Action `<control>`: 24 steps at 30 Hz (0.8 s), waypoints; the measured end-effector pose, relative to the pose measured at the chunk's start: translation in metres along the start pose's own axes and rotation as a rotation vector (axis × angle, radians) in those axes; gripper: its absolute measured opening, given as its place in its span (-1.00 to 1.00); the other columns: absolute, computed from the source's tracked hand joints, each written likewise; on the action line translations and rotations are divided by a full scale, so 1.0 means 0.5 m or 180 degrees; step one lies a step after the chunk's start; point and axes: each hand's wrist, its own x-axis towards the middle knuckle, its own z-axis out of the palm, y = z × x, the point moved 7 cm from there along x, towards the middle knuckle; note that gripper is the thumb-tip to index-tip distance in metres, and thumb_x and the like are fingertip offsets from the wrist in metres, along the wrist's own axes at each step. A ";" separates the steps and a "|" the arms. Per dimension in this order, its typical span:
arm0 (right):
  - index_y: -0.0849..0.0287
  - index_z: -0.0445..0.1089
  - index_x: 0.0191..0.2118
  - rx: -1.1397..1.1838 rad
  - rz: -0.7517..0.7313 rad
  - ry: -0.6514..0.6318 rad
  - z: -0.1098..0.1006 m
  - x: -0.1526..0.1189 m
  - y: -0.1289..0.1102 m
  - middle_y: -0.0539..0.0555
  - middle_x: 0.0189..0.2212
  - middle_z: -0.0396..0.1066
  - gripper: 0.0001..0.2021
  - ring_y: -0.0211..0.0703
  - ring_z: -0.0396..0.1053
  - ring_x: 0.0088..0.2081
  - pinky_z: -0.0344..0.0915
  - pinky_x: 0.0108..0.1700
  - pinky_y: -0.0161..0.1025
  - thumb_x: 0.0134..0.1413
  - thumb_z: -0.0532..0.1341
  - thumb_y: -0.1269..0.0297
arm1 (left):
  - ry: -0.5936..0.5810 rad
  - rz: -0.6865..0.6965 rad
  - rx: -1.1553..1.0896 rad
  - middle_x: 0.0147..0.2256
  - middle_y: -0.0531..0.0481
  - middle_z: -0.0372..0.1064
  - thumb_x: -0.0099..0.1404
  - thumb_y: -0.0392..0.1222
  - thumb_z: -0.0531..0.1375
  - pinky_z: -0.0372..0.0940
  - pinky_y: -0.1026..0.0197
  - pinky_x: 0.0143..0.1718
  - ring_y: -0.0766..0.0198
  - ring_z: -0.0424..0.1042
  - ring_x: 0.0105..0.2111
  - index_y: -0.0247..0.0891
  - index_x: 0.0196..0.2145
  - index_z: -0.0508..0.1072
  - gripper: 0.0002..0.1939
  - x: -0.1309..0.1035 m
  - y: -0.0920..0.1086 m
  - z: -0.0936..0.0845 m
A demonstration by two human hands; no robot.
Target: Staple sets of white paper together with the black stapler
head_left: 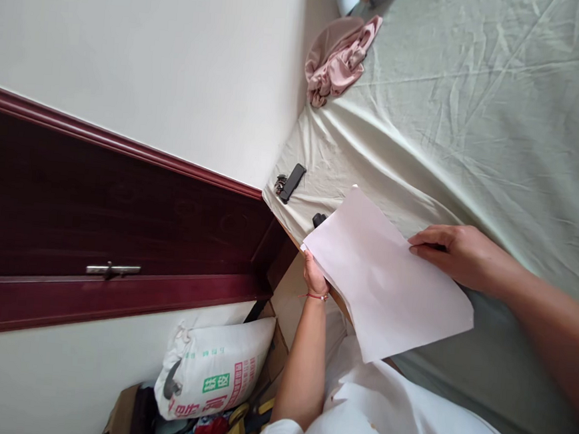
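White sheets of paper [385,278] are held up over the near edge of the bed. My left hand [315,276] grips their left edge from below, its fingers partly hidden under the paper. At the right edge, my right hand [444,250] pinches the paper between thumb and fingers. A black object [319,219] pokes out from behind the paper's upper left side. Farther left on the sheet lie a black rectangular item [293,182] and a small bunch of keys [280,184].
Crumpled pink cloth [337,63] lies on the pale green bed sheet [477,125] by the wall. A dark red door [94,215] with a metal handle is at the left. A stuffed white sack [217,368] stands below, beside a cardboard box [122,414].
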 end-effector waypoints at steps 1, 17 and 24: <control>0.00 0.63 -0.21 -0.0005 0.0030 -0.0019 0.000 0.000 0.001 0.03 -0.18 0.65 -0.67 0.03 0.58 -0.20 0.44 -0.14 -0.10 0.16 0.12 0.09 | -0.0037 -0.0008 -0.0052 0.12 -0.16 0.52 0.35 0.28 0.17 0.29 0.07 0.27 0.04 0.39 0.25 -0.24 0.01 0.59 -0.43 0.002 -0.003 0.001; 0.00 0.63 -0.23 -0.0037 -0.0120 -0.0114 0.012 0.001 0.000 0.04 -0.18 0.64 -0.67 0.02 0.57 -0.20 0.42 -0.16 -0.10 0.17 0.11 0.06 | -0.0019 0.0063 0.0181 -0.12 -0.18 0.61 0.08 0.29 0.38 0.35 0.02 0.13 -0.04 0.53 0.05 -0.31 -0.15 0.61 -0.39 -0.005 0.011 0.008; -0.02 0.64 -0.24 -0.0082 -0.0171 -0.0211 0.021 0.002 0.003 0.04 -0.12 0.62 -0.67 0.00 0.57 -0.18 0.41 -0.13 -0.11 0.16 0.13 0.03 | -0.0070 0.0006 0.0163 -0.12 -0.22 0.61 0.09 0.32 0.36 0.38 0.02 0.07 -0.04 0.55 0.01 -0.33 -0.14 0.60 -0.36 -0.005 0.011 0.011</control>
